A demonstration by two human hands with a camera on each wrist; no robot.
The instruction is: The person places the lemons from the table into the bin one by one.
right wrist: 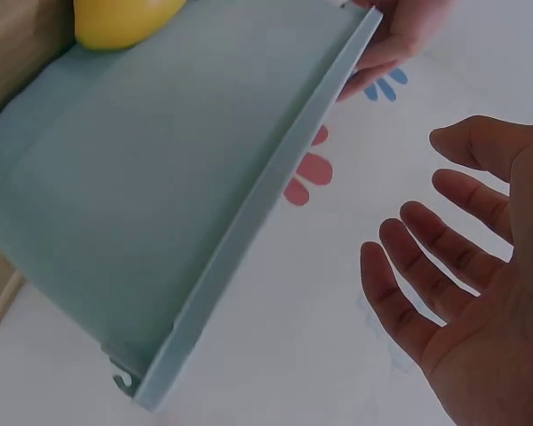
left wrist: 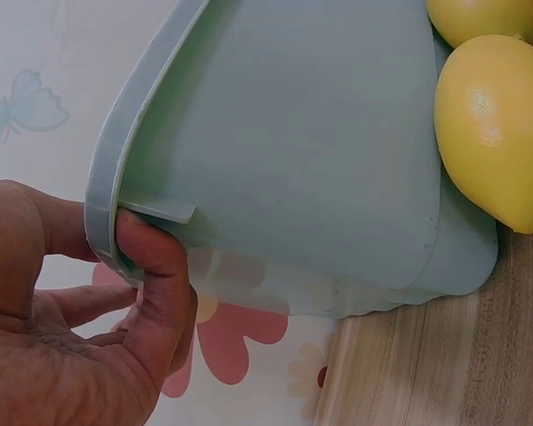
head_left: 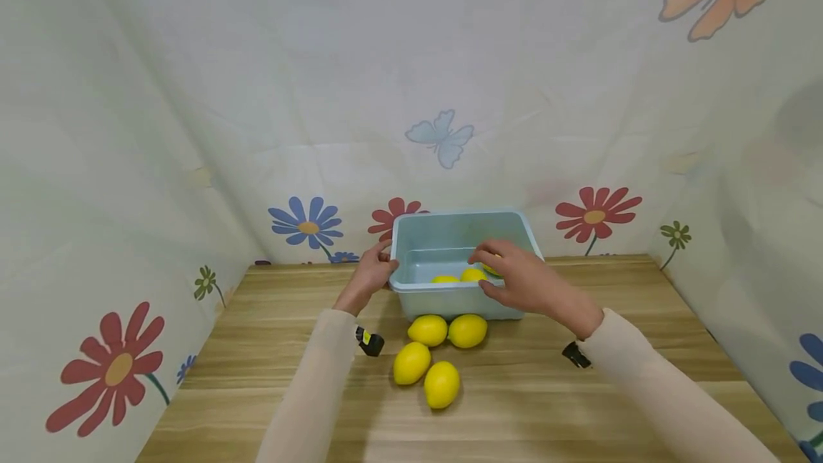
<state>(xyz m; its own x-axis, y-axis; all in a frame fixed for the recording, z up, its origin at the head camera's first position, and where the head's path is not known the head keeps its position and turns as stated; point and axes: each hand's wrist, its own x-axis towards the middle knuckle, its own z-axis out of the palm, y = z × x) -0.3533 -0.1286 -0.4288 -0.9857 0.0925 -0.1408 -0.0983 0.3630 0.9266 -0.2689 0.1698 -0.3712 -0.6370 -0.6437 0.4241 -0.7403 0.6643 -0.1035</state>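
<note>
A light blue plastic bin (head_left: 459,300) stands at the back of the table. My left hand (head_left: 371,276) grips its left rim; in the left wrist view the thumb and curled fingers (left wrist: 155,253) pinch the lip at a corner. Over the bin's right side hovers my right hand (head_left: 517,277), its fingers spread and loosely bent. The right wrist view shows that hand (right wrist: 471,266) holding nothing, apart from the rim. Inside the bin lie yellow lemons (head_left: 474,274), one partly hidden behind the right hand. Several more lemons (head_left: 442,384) lie on the table before the bin, two close to its front wall.
The wood-grain table (head_left: 566,420) ends at a pale curtain (head_left: 360,91) printed with flowers and butterflies, which encloses the back and both sides. A black device (head_left: 369,341) sits at the left wrist, and another (head_left: 576,355) at the right.
</note>
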